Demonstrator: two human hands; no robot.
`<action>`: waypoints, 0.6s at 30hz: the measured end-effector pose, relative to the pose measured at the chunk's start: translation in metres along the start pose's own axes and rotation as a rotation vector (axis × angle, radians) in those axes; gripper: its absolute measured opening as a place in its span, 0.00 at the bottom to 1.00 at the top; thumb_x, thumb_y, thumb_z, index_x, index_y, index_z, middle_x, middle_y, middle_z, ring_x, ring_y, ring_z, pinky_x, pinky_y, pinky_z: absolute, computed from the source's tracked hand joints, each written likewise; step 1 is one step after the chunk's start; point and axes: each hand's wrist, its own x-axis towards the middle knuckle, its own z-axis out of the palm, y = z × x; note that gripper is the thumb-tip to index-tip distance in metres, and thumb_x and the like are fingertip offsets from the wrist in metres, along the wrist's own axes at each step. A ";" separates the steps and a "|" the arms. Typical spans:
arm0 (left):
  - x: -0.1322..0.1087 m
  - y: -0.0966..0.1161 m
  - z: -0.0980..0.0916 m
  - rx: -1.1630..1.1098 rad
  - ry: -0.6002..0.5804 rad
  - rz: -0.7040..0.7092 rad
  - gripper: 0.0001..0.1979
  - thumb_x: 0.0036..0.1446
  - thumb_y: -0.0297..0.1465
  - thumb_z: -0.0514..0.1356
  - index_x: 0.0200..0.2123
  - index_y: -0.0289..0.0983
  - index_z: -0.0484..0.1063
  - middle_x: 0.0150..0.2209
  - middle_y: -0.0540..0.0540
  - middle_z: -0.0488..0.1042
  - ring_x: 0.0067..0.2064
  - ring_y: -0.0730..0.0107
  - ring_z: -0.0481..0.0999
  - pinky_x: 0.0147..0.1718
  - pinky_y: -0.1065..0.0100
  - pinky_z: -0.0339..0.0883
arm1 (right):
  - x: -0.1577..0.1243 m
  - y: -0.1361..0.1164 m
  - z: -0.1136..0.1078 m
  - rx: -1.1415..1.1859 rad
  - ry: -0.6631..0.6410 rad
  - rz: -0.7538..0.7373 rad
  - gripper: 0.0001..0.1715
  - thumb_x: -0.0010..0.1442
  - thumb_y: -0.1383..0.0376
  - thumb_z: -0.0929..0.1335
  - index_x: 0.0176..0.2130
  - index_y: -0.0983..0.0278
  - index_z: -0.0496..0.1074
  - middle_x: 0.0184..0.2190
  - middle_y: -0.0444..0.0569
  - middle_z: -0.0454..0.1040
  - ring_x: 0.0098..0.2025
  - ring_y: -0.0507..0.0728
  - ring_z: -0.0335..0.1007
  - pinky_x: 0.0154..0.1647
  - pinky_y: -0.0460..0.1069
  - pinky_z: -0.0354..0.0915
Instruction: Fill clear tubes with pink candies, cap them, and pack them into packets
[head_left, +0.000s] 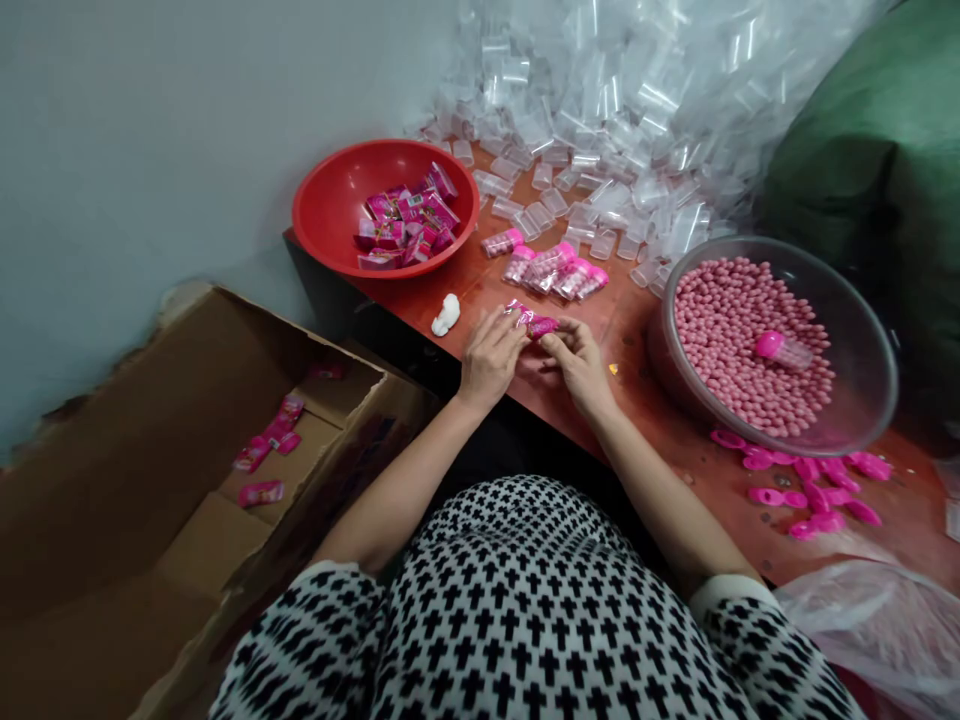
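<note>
Reddish-brown and crowded, the desk (637,410) is set against a pale wall, with a green sack (877,150) at its far right. Both hands are brought together near the desk's front edge: a small pink-wrapped packet (534,322) is pinched between the fingers of the left hand (491,355) and the right hand (579,362), held just above the surface. Each hand is closed on an end of it.

Just beyond the hands, a short row of filled clear vials with pink caps (551,268) is laid flat. A small white lump (446,315) is seen left of the hands. Further back, a red bowl (337,195) is filled with pink printed labels (405,225), and a large heap of empty clear vials (600,130) is piled against the wall.

To the right, a clear bowl (862,300) of pink candies (742,340) is placed, with one capped vial (784,348) lying on top of them. Loose pink caps (810,490) are scattered on the desk in front of that bowl. Left of the desk, an open cardboard box (150,480) is seen on the floor, with a few pink packets (270,440) lying inside.
</note>
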 end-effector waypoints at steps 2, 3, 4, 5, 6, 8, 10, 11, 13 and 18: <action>-0.007 0.010 -0.002 -0.118 0.010 -0.061 0.12 0.61 0.33 0.64 0.47 0.39 0.80 0.58 0.41 0.77 0.65 0.55 0.71 0.69 0.50 0.55 | 0.009 -0.002 0.002 0.013 -0.052 0.016 0.33 0.44 0.49 0.79 0.42 0.58 0.65 0.28 0.38 0.74 0.27 0.49 0.69 0.24 0.43 0.65; -0.010 0.013 -0.003 -0.204 0.015 -0.137 0.15 0.60 0.35 0.65 0.49 0.39 0.80 0.58 0.41 0.77 0.63 0.55 0.73 0.66 0.52 0.60 | 0.012 -0.004 0.001 0.009 -0.086 0.021 0.32 0.44 0.50 0.79 0.41 0.59 0.65 0.26 0.37 0.73 0.25 0.49 0.67 0.23 0.43 0.63; -0.012 0.016 -0.006 -0.311 0.007 -0.242 0.19 0.59 0.39 0.66 0.51 0.39 0.79 0.56 0.40 0.78 0.59 0.54 0.76 0.63 0.53 0.66 | 0.013 -0.006 0.000 -0.004 -0.129 0.025 0.31 0.44 0.51 0.79 0.41 0.59 0.64 0.25 0.36 0.72 0.23 0.48 0.65 0.23 0.43 0.62; -0.013 0.017 -0.008 -0.434 -0.024 -0.363 0.22 0.56 0.43 0.68 0.51 0.38 0.79 0.52 0.39 0.80 0.55 0.54 0.79 0.57 0.54 0.72 | 0.014 -0.010 -0.002 -0.028 -0.182 0.029 0.31 0.45 0.52 0.79 0.41 0.59 0.65 0.25 0.36 0.72 0.23 0.48 0.65 0.24 0.43 0.61; -0.014 0.018 -0.012 -0.561 -0.078 -0.485 0.25 0.53 0.47 0.69 0.49 0.37 0.80 0.48 0.39 0.82 0.50 0.55 0.81 0.52 0.56 0.76 | 0.015 -0.014 -0.005 -0.063 -0.243 0.035 0.30 0.45 0.54 0.79 0.42 0.60 0.65 0.25 0.36 0.72 0.23 0.48 0.65 0.24 0.44 0.61; -0.013 0.019 -0.018 -0.785 -0.199 -0.673 0.26 0.46 0.49 0.72 0.39 0.33 0.82 0.37 0.41 0.82 0.39 0.61 0.82 0.42 0.62 0.79 | 0.017 -0.023 -0.010 -0.164 -0.384 0.067 0.30 0.46 0.56 0.79 0.43 0.61 0.65 0.24 0.36 0.71 0.23 0.49 0.65 0.25 0.45 0.61; -0.011 0.021 -0.023 -0.919 -0.245 -0.779 0.22 0.41 0.44 0.76 0.31 0.31 0.81 0.30 0.44 0.80 0.33 0.67 0.81 0.36 0.68 0.79 | 0.023 -0.033 -0.012 -0.295 -0.503 0.086 0.28 0.48 0.56 0.78 0.43 0.61 0.66 0.22 0.34 0.69 0.23 0.50 0.64 0.26 0.45 0.61; -0.010 0.023 -0.024 -0.961 -0.234 -0.816 0.20 0.40 0.40 0.77 0.29 0.31 0.80 0.29 0.45 0.79 0.31 0.70 0.80 0.34 0.70 0.78 | 0.027 -0.038 -0.011 -0.369 -0.538 0.073 0.26 0.50 0.56 0.77 0.42 0.62 0.66 0.21 0.34 0.68 0.23 0.50 0.64 0.26 0.46 0.61; -0.008 0.027 -0.026 -1.031 -0.182 -0.893 0.14 0.44 0.33 0.76 0.28 0.30 0.79 0.28 0.45 0.79 0.30 0.72 0.79 0.32 0.71 0.78 | 0.038 -0.048 -0.006 -0.544 -0.557 -0.005 0.20 0.55 0.56 0.74 0.41 0.63 0.68 0.22 0.37 0.68 0.25 0.51 0.65 0.28 0.47 0.62; -0.004 0.033 -0.025 -1.149 0.015 -1.016 0.03 0.54 0.22 0.68 0.30 0.30 0.76 0.28 0.44 0.80 0.28 0.71 0.80 0.28 0.72 0.77 | 0.081 -0.066 0.018 -1.155 -0.226 -0.409 0.19 0.64 0.56 0.68 0.49 0.67 0.72 0.46 0.57 0.77 0.47 0.63 0.72 0.49 0.58 0.67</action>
